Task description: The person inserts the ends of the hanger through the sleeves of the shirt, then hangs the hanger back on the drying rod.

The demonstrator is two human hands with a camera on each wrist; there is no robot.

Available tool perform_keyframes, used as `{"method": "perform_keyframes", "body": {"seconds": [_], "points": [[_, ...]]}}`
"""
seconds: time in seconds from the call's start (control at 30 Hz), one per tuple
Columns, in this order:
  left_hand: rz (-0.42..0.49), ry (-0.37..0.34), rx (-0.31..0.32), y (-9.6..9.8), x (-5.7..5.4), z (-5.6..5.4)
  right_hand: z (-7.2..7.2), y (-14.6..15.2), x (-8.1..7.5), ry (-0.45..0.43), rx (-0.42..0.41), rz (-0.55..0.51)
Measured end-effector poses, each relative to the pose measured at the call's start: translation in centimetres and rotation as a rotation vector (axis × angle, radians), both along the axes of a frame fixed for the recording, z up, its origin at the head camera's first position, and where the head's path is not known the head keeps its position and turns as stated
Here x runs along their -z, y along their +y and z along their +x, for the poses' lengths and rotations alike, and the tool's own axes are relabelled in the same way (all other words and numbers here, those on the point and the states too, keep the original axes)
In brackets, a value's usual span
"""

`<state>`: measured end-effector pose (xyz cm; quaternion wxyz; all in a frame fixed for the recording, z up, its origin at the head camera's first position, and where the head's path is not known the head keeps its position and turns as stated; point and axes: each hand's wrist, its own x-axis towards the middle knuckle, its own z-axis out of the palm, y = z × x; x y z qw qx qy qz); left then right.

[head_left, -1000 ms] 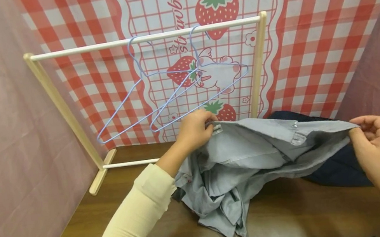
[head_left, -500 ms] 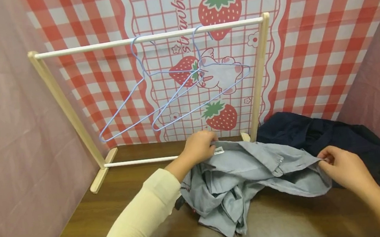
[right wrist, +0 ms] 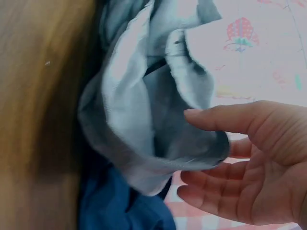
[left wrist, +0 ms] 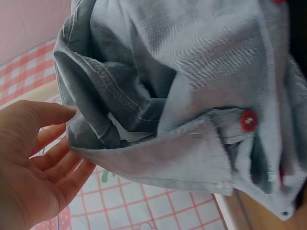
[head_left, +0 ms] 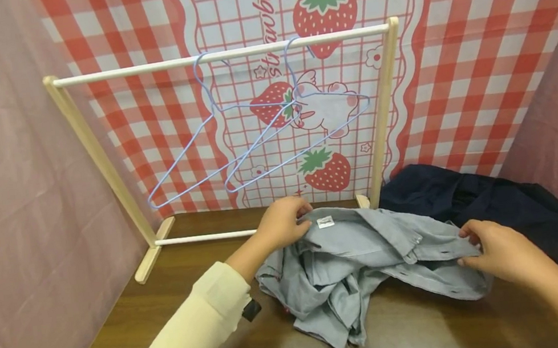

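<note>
A crumpled grey button-up shirt (head_left: pixel 340 253) lies on the wooden table, a white label inside its neck. Red buttons (left wrist: pixel 248 120) show on it in the left wrist view. My left hand (head_left: pixel 284 220) is at the shirt's upper left edge, thumb and fingers spread apart and its fingertips right at the cloth. On the far side, my right hand (head_left: pixel 496 249) has its thumb and fingers parted around the other edge of the shirt. In the right wrist view, the right hand (right wrist: pixel 249 163) shows loosely bent fingers beside the fold.
Behind the shirt stands a wooden rack (head_left: pixel 101 160) with two blue wire hangers (head_left: pixel 181 155) on its white rail. A dark navy garment (head_left: pixel 500 206) lies at the right. Strawberry-print checked cloth (head_left: pixel 452 62) covers the back, and pink fabric (head_left: pixel 13 198) hangs on the left.
The shirt has been lowered from a stretched hold onto the table. My right hand moved inward and down, and both hands have loosened from the cloth.
</note>
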<state>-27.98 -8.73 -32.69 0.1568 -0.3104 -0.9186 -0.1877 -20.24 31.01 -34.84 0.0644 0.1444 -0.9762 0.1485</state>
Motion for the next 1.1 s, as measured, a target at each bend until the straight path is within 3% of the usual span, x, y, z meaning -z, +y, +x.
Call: {"method": "perform_keyframes", "body": {"seconds": [0.33, 0.57, 0.77, 0.9, 1.1], "points": [[0.051, 0.06, -0.08, -1.1, 1.4, 1.1, 1.0, -2.4, -1.7, 0.038, -0.059, -0.018], [0.06, 0.047, -0.137, -2.4, 2.2, 1.6, 0.9, -6.2, -2.6, 0.112, -0.077, -0.054], [0.067, -0.015, -0.18, -3.3, 3.0, 1.9, 0.1, -9.2, -1.4, 0.174, -0.092, -0.05], [0.065, -0.05, -0.19, -3.8, 3.6, 2.0, -0.7, -10.3, 0.1, 0.266, -0.102, 0.035], [0.088, -0.026, -0.208, -4.5, 3.9, 2.2, -1.3, -10.3, 1.2, 0.376, -0.094, 0.079]]}}
